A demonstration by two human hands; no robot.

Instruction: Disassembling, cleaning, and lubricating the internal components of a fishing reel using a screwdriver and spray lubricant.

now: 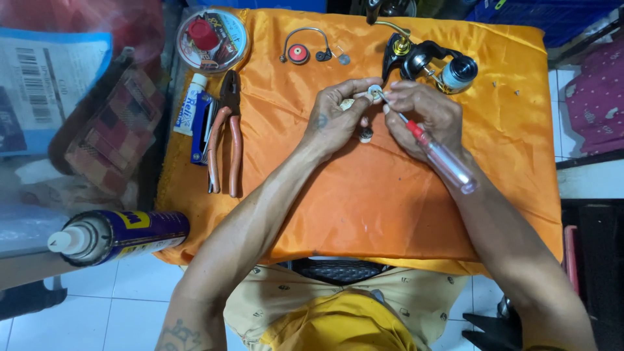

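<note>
Fingertips pinching small round part at table centre

I see left hand (335, 120) fingers clamped on a small white round part (375, 90); details too small to make out. Right hand (422, 114) grips a screwdriver (434, 153), tip at the part, clear handle trailing toward the wrist. A small piece (366, 134) sits half hidden under the hands. Reel body (429, 62) just behind, pliers (224, 133) and spray can (117, 235) well left. Both forearms converge over orange cloth (364, 208).
</note>
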